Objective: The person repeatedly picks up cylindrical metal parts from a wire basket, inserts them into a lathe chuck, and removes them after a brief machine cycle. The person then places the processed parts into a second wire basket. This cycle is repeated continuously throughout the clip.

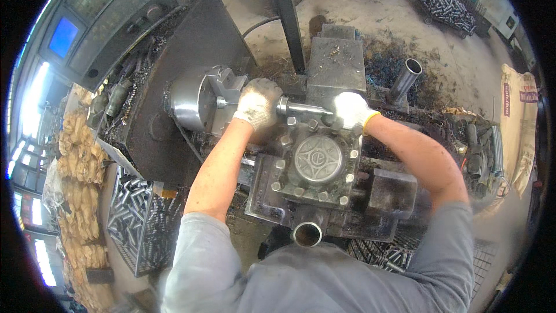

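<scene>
Both my hands wear white work gloves and are up at a lathe. My left hand (259, 104) is closed round a slim metal rod (307, 108), just right of the shiny round chuck (190, 103) and its jaws. A metal collar (282, 105) shows on the rod beside that glove. My right hand (349, 111) is wrapped round the rod's right end, its fingertips partly hidden. Below the rod sits the square tool post (318, 158), with a round embossed cap and several bolts about it.
An upright metal tube (405, 78) stands right of the dark machine block (336, 64). Another open tube end (307, 234) is close to my chest. Crates of metal pieces (130, 214) lie at lower left and in a far bin (443, 6). A paper sack (515, 122) leans at right.
</scene>
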A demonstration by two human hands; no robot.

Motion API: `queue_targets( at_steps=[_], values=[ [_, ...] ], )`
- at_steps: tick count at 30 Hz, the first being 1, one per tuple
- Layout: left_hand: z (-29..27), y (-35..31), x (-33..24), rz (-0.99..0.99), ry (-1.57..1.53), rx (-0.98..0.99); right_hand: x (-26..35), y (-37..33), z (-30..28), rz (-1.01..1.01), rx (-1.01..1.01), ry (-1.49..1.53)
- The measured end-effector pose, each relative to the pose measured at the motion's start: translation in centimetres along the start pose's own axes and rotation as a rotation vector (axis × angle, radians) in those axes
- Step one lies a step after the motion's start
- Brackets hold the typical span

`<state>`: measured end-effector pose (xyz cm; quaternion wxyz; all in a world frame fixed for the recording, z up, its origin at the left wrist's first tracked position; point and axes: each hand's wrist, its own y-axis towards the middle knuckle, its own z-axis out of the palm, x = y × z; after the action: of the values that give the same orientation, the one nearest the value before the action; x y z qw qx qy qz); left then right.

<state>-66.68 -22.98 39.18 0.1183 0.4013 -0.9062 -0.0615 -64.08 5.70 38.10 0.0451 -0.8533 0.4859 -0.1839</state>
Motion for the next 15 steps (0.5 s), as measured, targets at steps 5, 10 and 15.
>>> queue_targets(
  at_steps=[5, 10, 15],
  values=[
    [-0.1, -0.6, -0.6, 0.007, 0.026, -0.093, -5.8, -6.0, -0.8, 0.35, -0.163, -0.109],
    [-1.6, 0.5, -0.5, 0.025, 0.025, 0.035, -11.9, -18.3, -1.5, 0.416, -0.075, -0.098],
    [-1.7, -5.5, -3.3, -0.007, -0.124, -0.276, -10.9, -22.1, 2.0, 0.604, 0.242, -0.562]
  ],
)
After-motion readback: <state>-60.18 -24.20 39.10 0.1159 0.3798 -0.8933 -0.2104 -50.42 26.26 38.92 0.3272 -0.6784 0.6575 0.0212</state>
